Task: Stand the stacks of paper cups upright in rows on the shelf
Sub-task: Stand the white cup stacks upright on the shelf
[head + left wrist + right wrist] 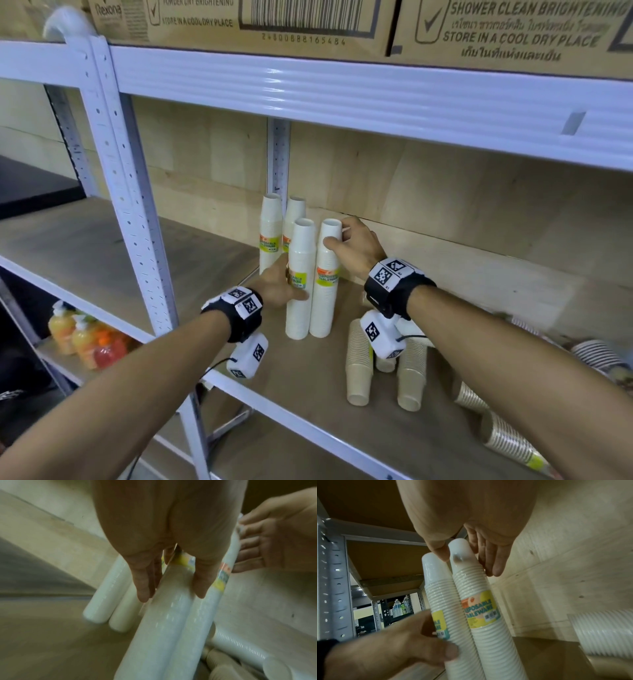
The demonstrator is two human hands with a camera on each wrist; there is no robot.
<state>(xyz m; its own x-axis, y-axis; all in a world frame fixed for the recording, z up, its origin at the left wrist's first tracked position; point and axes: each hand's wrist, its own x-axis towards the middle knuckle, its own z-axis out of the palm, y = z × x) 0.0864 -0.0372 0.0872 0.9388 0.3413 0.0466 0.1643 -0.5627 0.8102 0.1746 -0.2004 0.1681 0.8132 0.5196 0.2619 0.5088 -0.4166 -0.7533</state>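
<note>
Four plastic-wrapped stacks of white paper cups stand upright on the wooden shelf (212, 260), two at the back (270, 229) and two in front. My left hand (291, 286) grips the front left stack (301, 260) at its label, thumb on the near side and fingers behind (143, 588). My right hand (337, 240) holds the top of the front right stack (325, 301) between thumb and fingers (494, 566). Both front stacks touch side by side (479, 615).
Two brown cup stacks (358, 370) stand upright near the shelf's front edge under my right wrist. Striped cup stacks (503, 435) lie on their sides at the right. A perforated white post (130, 205) stands left, a shelf beam (342, 89) overhead, bottles (85, 339) below.
</note>
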